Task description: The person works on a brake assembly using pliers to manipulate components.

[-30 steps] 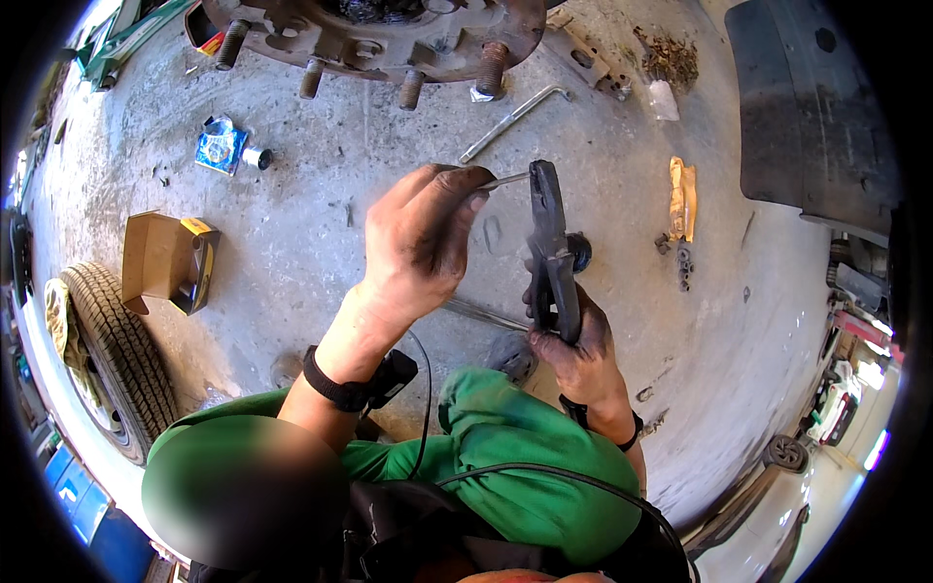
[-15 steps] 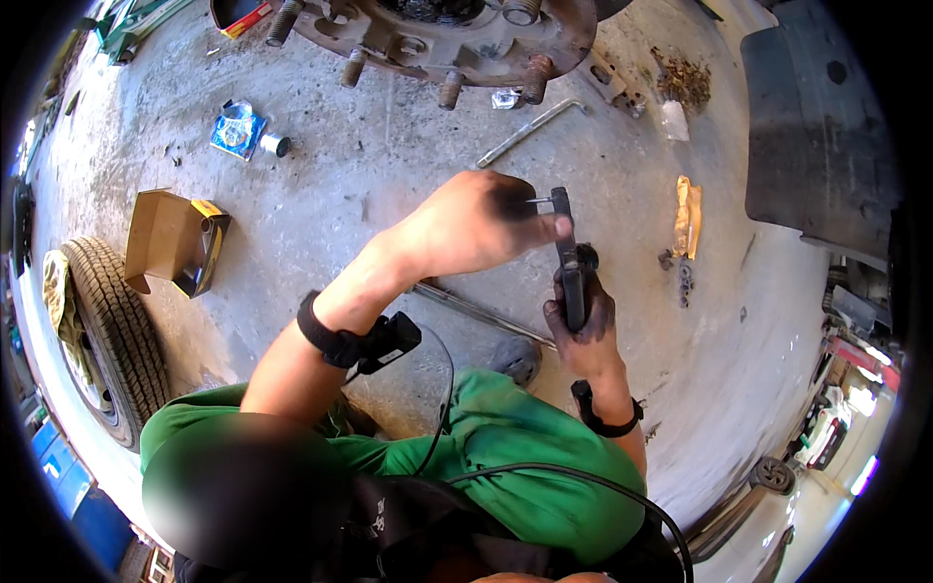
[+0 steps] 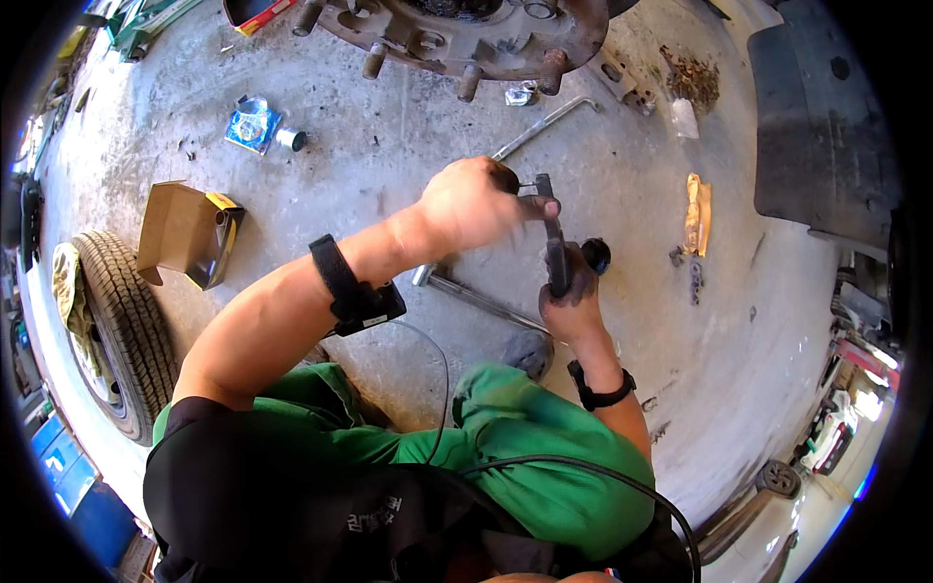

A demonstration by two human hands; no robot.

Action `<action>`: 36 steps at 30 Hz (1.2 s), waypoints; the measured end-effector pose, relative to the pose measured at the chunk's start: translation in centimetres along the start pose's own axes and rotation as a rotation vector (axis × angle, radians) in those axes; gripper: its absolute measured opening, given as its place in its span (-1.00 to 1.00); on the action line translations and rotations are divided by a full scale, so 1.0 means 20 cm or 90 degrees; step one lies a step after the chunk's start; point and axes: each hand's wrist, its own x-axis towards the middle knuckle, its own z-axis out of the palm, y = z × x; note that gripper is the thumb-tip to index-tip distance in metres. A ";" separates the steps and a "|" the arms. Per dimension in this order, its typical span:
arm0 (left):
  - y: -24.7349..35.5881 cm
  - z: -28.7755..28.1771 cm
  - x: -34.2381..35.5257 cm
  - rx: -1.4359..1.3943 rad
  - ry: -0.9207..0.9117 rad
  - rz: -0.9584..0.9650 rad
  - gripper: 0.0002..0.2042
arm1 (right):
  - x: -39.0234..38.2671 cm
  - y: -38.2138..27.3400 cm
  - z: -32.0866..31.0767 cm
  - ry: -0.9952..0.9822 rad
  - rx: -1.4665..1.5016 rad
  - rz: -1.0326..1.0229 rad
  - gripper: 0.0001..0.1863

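My right hand (image 3: 571, 301), its fingers blackened, is closed around the lower end of a long, narrow dark metal part (image 3: 554, 238). The part stands nearly upright in view, and its exact kind does not show. A round black piece (image 3: 595, 256) sits beside those fingers; I cannot tell if it is joined to the part. My left hand (image 3: 466, 204) is closed, with a thin metal rod (image 3: 527, 184) reaching from its dark fingertips to the part's upper end. The thumb of this hand lies against the part. Most of what the left fingers grip is hidden, and motion blurs the hand's lower edge.
Ahead is a rusty wheel hub (image 3: 466, 49) with studs. On the concrete floor lie a bent wrench bar (image 3: 544, 128), another metal bar (image 3: 481, 299), an open carton (image 3: 185, 233), a blue packet (image 3: 253, 128) and a yellow wrapper (image 3: 697, 209). A tyre (image 3: 121, 325) lies left.
My left hand and the dark part have shifted slightly up and left. The round black piece shows more fully beside my right hand. Floor items have slid a little right in view.
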 end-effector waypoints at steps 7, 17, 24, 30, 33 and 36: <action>0.05 -0.04 0.02 0.048 -0.050 -0.152 -0.37 | 0.02 0.06 0.06 0.074 -0.063 -0.058 -0.58; -0.12 -0.05 -0.02 0.132 -0.032 -0.058 -0.33 | -0.03 0.00 0.15 -0.008 -0.024 0.095 -0.61; -0.15 -0.07 -0.04 0.169 -0.046 -0.025 -0.31 | -0.03 0.02 0.12 -0.028 -0.090 0.075 -0.58; -0.17 -0.12 -0.06 0.303 -0.042 0.110 -0.31 | -0.04 0.04 0.05 -0.058 -0.195 0.048 -0.50; -0.17 -0.10 -0.07 0.323 -0.036 0.128 -0.37 | -0.05 -0.01 0.02 -0.066 -0.228 0.074 -0.47; -0.22 -0.10 -0.05 0.351 0.049 0.351 -0.38 | -0.06 -0.03 -0.03 -0.036 -0.288 0.063 -0.41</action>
